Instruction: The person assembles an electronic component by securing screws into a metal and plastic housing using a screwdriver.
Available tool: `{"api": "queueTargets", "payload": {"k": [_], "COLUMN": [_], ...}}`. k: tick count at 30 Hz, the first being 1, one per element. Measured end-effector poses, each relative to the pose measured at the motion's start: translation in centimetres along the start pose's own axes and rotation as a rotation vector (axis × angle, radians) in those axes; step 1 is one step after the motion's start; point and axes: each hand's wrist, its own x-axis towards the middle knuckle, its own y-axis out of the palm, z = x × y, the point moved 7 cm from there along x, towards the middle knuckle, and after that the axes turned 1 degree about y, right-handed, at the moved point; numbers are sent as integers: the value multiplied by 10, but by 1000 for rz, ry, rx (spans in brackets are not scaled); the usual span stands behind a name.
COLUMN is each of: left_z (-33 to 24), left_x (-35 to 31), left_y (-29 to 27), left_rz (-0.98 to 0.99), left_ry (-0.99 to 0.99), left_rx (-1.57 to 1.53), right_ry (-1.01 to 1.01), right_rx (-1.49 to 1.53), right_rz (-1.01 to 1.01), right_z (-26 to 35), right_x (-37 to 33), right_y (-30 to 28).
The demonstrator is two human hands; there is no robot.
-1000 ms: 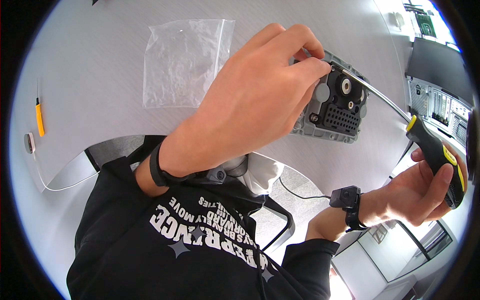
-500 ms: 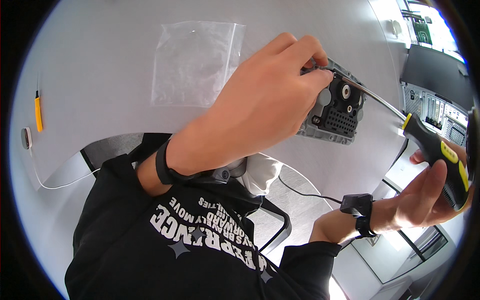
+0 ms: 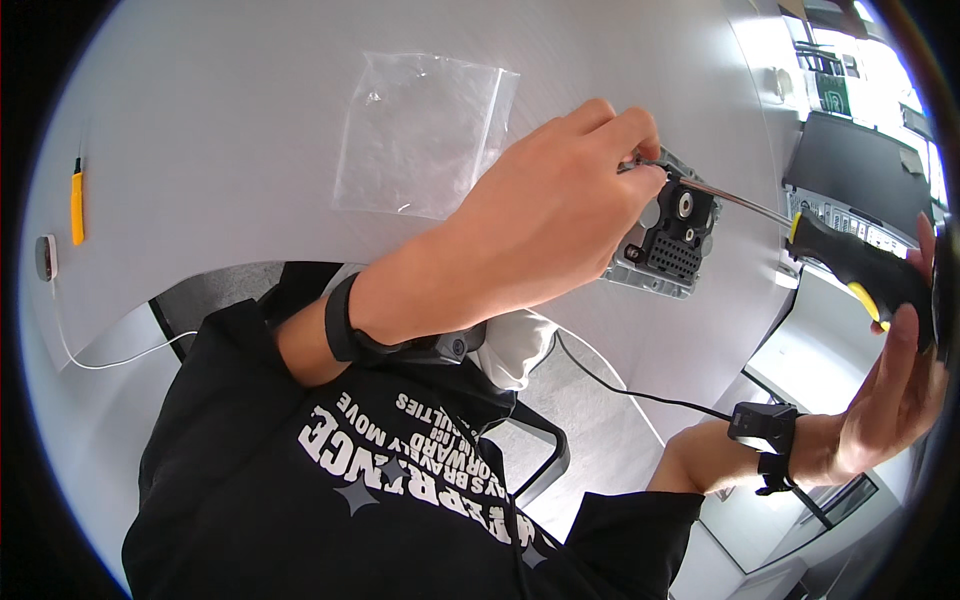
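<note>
Pale grey tabletop fills the upper part of the view, its near edge curving round the person's black printed sweatshirt. At the far left lie a small yellow tool and, just below it, a little dark device with a thin white cable trailing off toward the table edge. Further right a clear plastic bag lies flat and looks empty.

Next comes the left hand, a black band on its wrist, reaching across the table. Its fingers are closed over the top of the module, pinching at the spot where the screwdriver tip meets it; whatever sits under the fingertips is hidden. The module rests on the table right of centre: a small metal-framed block with a black plastic face, two round silver-rimmed holes and a grid of tiny openings below them.

A thin steel shaft runs from there to the screwdriver, whose handle is black with yellow patches. The right hand, with a black wrist device, cradles that handle with fingers loosely curled, palm open toward the camera.
</note>
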Motion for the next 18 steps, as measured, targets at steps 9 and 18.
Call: {"api": "queueTargets", "payload": {"k": [9,18], "left_z": [-6,-41], "left_x": [31,83], "left_y": [-19,-43], "left_rz": [-47,-32], "left_ry": [-54,339], "left_rx": [-218,-592], "right_ry": [584,570], "right_rx": [-365,-463], "right_rz": [-86,91], "right_z": [-11,-11], "right_x": [4,20], "right_y": [13,26]}}
